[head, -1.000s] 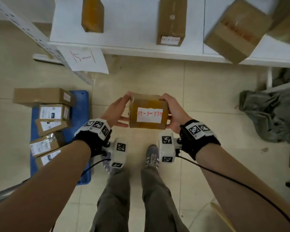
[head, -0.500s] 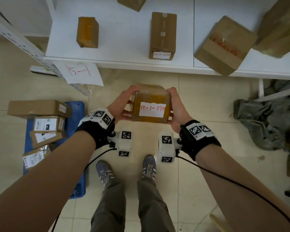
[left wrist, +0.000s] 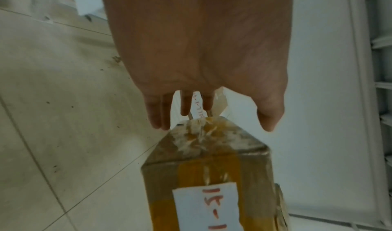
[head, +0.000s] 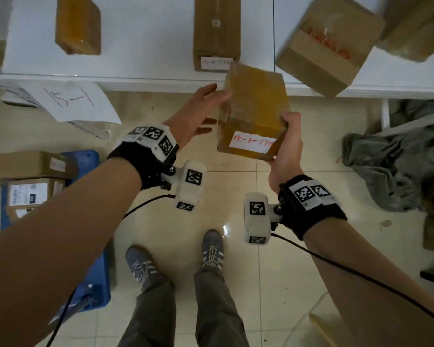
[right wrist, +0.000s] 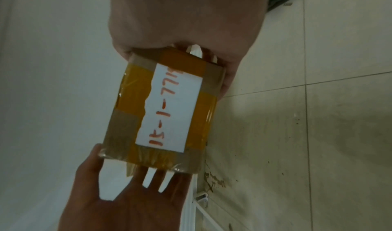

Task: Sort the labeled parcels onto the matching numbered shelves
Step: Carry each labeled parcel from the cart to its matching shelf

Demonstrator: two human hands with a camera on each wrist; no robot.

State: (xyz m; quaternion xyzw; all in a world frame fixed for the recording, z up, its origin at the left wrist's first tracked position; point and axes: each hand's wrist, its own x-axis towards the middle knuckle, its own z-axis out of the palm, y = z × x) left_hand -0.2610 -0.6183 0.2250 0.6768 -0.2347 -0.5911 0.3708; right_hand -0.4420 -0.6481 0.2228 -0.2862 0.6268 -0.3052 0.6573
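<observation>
Low in the head view stand the person's shoes [head: 212, 249] on the tiled floor. Above them at mid-frame, the right hand [head: 286, 149] clamps the taped parcel [head: 254, 113], thumb curled over its near corner beside the red-lettered label [head: 252, 146]. The left hand [head: 196, 113] has fingers [left wrist: 158, 110] straight and spread along the far side. Beyond, the parcel's far end overlaps the white shelf [head: 145, 53], just short of another labelled box [head: 216, 33]. The one-handed hold looks risky: the parcel could tilt and slip off the edge.
</observation>
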